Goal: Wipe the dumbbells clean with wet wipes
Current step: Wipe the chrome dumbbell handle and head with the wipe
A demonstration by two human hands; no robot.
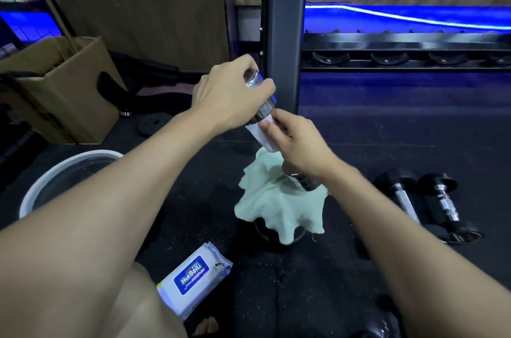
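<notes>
On black rubber gym flooring (359, 127), both hands' fingers (262, 86) grip a chrome dumbbell (265, 108).

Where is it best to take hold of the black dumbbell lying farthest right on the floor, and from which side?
Probably the chrome handle of the rightmost dumbbell, taken from above. It lies flat on the floor mat, and its thicker black ends seem to keep the bar slightly raised, so fingers could curl under it. A second dumbbell lies close on its left, so a sideways approach looks cramped.
</notes>
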